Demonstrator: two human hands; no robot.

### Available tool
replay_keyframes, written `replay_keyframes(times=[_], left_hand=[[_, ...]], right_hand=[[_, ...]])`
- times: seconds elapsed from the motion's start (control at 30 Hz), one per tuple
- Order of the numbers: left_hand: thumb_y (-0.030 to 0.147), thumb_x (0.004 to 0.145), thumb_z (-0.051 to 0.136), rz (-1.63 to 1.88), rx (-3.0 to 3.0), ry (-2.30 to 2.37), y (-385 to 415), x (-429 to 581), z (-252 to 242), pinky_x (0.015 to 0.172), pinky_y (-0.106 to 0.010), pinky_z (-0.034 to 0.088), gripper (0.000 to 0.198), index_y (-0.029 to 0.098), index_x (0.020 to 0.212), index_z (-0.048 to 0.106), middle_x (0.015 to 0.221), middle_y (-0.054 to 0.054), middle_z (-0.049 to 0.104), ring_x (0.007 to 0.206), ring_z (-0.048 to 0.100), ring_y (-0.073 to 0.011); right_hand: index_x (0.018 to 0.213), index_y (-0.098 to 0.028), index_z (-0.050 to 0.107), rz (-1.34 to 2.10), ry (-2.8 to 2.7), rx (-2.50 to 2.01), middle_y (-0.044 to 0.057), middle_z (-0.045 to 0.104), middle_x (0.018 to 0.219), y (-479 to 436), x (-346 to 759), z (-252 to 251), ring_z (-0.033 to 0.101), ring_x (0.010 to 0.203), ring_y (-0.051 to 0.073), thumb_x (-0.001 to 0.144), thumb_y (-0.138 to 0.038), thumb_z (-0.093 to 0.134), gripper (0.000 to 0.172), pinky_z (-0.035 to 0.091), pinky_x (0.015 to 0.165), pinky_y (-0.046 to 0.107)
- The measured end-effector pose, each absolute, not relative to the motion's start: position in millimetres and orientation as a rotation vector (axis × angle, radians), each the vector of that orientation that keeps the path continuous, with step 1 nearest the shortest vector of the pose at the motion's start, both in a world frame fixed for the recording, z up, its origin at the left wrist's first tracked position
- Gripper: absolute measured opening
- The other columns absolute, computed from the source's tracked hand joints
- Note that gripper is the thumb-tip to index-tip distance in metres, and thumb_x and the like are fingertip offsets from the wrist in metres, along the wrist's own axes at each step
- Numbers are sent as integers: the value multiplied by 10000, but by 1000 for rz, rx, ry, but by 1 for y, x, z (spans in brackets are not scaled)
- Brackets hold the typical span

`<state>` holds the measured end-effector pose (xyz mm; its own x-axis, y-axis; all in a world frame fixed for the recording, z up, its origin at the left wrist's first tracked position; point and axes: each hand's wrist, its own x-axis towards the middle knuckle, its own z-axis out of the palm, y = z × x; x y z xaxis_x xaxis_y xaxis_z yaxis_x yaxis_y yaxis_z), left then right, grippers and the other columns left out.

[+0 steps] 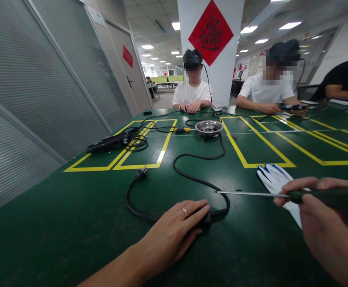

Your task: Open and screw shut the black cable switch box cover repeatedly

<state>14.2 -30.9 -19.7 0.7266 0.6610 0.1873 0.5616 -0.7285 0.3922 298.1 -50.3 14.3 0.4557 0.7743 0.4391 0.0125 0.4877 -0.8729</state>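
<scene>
My left hand (181, 225), with a ring on one finger, is closed over a small black box (206, 220) on a power cord, mostly hidden under the fingers. From it the black cord (132, 205) curves left to a two-pin plug (142, 172) lying on the table; on the other side it loops away toward a metal bowl. My right hand (326, 223) grips the dark handle of a screwdriver (257, 194). Its long thin shaft points left, the tip above the cord's loop, apart from my left hand. A white and blue glove (277, 179) lies beside and partly behind my right hand.
Yellow tape (140, 167) marks rectangles on the green table (72, 239). A metal bowl (209, 127) holds small parts, with a yellow-and-black screwdriver (182, 130) near it. Bundled black cables (111, 142) lie at left. Several people sit across the table.
</scene>
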Motion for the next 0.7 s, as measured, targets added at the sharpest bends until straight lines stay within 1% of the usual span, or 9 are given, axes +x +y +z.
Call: replay_keyframes(times=[0.1,0.17,0.23,0.33,0.47,0.53,0.6,0.7], left_hand=[[130,938,469,459,2642,927,-31,16,-21,1038,-466,429,544,277,1441,320,1430,-53,463,1267,452,-237],[124,931,474,451,2642,938,-31,18,-21,1042,-462,426,554,271,1442,320,1432,-51,462,1265,451,-236],[124,916,492,447,2632,970,-32,18,-18,1052,-468,414,569,266,1440,323,1445,-52,444,1258,457,-238],[127,898,512,392,2606,1014,-32,19,-9,1072,-474,390,561,264,1420,358,1460,-52,417,1256,459,-238],[147,893,535,278,2555,1052,-32,20,4,1091,-470,363,529,260,1393,404,1435,-55,441,1250,464,-236],[170,904,529,262,2556,1053,-33,20,6,1080,-479,370,505,263,1386,411,1427,-58,447,1238,474,-242],[214,911,538,272,2556,1039,-33,18,6,1077,-494,364,519,260,1402,377,1432,-68,440,1241,469,-253],[284,895,575,365,2516,1047,-30,10,7,1103,-515,311,598,232,1425,303,1425,-92,440,1270,437,-265]], right_hand=[[966,-255,561,357,-1003,-969,25,654,858,-46,300,19,652,761,219,700,-173,685,305,566,645,404],[971,-252,562,257,-1012,-1022,20,655,852,-44,302,21,652,740,211,695,-172,685,313,559,641,400],[956,-250,560,194,-1006,-1063,10,652,820,-43,304,23,653,712,205,671,-176,695,324,548,604,375],[900,-233,565,130,-996,-1078,-1,639,773,-40,308,25,647,674,190,639,-164,704,304,540,571,343],[793,-213,550,68,-988,-1037,-18,618,704,-32,315,26,635,618,170,627,-144,702,235,552,554,315],[783,-208,547,43,-976,-1063,-24,612,687,-28,317,24,629,597,159,642,-138,697,218,551,529,293],[808,-203,555,36,-974,-1113,-18,624,700,-25,318,20,630,592,156,664,-139,694,211,556,509,281],[846,-199,565,71,-983,-1154,-5,643,729,-24,319,17,636,598,166,675,-155,699,222,568,488,289]])
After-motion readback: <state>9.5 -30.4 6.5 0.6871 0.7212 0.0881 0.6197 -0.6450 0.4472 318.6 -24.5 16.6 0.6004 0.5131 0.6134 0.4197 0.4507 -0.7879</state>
